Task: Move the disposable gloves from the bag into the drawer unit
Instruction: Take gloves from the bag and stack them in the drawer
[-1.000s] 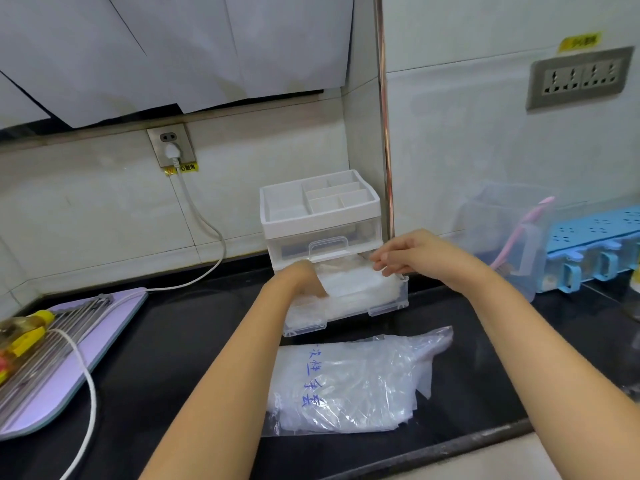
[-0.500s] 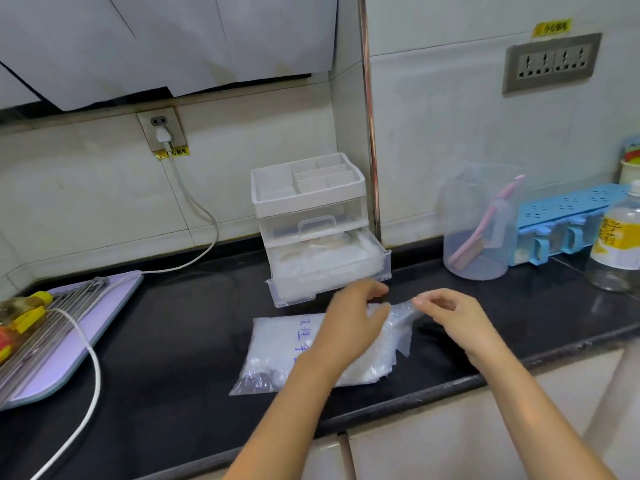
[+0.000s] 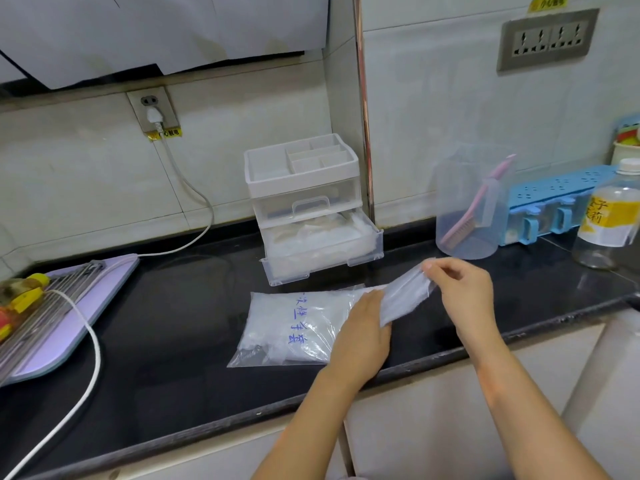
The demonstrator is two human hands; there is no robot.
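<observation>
A clear plastic bag (image 3: 294,323) with blue writing lies on the black counter, still holding a pile of white disposable gloves. My right hand (image 3: 462,292) pinches the bag's open end and lifts it. My left hand (image 3: 363,330) goes into the bag's mouth, its fingertips hidden inside. Behind the bag stands the white drawer unit (image 3: 303,188). Its bottom drawer (image 3: 322,251) is pulled out and filled with white gloves. The upper drawer is closed.
A clear jug (image 3: 467,206) with a pink brush stands to the right, then a blue rack (image 3: 561,202) and a bottle (image 3: 606,220). At the left lie a purple board (image 3: 72,313) with a metal rack and a white cable (image 3: 90,368). The counter edge (image 3: 415,362) runs close in front.
Both hands left the open drawer and came down to the bag. The right hand took hold of the bag's mouth and raised it, and the left hand slid inside.
</observation>
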